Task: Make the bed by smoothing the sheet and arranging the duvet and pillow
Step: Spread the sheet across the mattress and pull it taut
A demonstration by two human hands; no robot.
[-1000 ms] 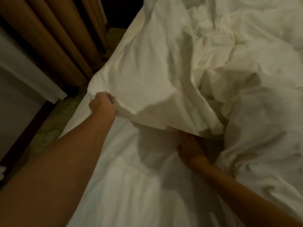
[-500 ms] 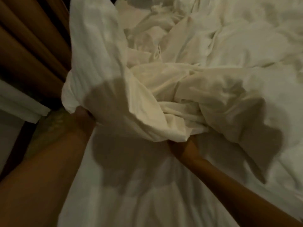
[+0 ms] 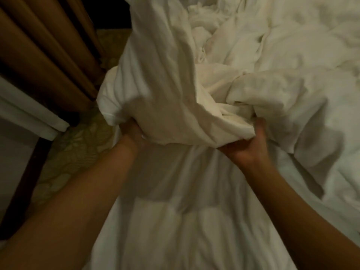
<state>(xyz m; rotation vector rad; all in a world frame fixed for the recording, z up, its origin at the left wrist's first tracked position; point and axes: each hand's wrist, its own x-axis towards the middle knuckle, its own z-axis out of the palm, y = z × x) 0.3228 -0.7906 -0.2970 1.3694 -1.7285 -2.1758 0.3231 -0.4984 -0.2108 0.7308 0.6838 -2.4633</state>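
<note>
we have the duvet bunched up off the mattress, its near edge gathered between both hands. our left hand grips one corner from underneath at the bed's left side, fingers curled into the cloth. our right hand clutches the other fold, fingers hooked up round it. holding it at two spread points should, we judge, let us shake it out and lay it flat. the rest lies crumpled toward the far right. below our forearms the sheet lies bare and creased. the light is dim, so we cannot say just where duvet ends and loose sheet begins in the heap. brown curtains hang beside the bed, above patterned carpet.
</note>
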